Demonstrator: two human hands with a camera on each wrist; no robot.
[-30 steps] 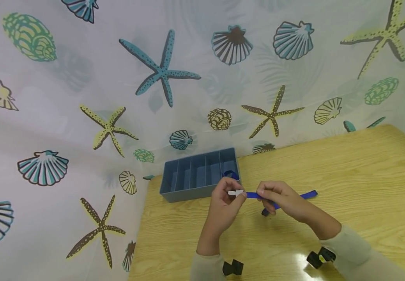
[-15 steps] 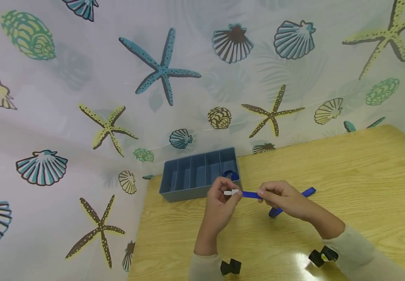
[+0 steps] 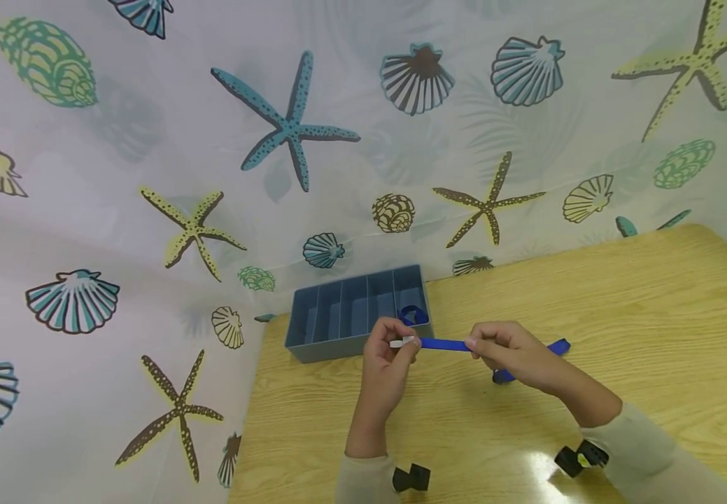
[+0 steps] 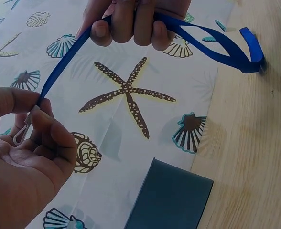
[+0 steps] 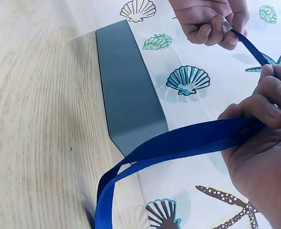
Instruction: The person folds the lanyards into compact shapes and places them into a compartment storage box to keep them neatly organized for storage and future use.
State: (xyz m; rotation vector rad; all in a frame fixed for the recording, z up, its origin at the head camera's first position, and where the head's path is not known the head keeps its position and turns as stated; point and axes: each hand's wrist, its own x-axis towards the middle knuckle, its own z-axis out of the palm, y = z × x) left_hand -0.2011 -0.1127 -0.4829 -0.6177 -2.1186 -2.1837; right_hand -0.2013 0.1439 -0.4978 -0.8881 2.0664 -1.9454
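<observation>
A blue lanyard [image 3: 443, 344] is stretched between my two hands above the table. My left hand [image 3: 385, 364] pinches its end at the white clip [image 3: 399, 343]; the clip's hook [image 4: 22, 133] points back into the palm in the left wrist view. My right hand [image 3: 514, 353] holds the strap between thumb and fingers. Beyond the right hand, the rest of the strap [image 5: 164, 145] hangs in a loop, dropping toward the wood in the right wrist view. Part of the strap is hidden within the right hand's curled fingers.
Behind the left hand stands a grey-blue divided tray [image 3: 332, 350], and a coiled blue strap [image 3: 413, 315] lies in its rightmost compartment. A cloth [image 3: 350, 175] printed with shells and starfish hangs along the back and left of the wooden table [image 3: 621, 315].
My left hand has shifted left with the clip, away from the right hand. More strap now shows between the hands, and the hanging loop under the right hand has shifted right.
</observation>
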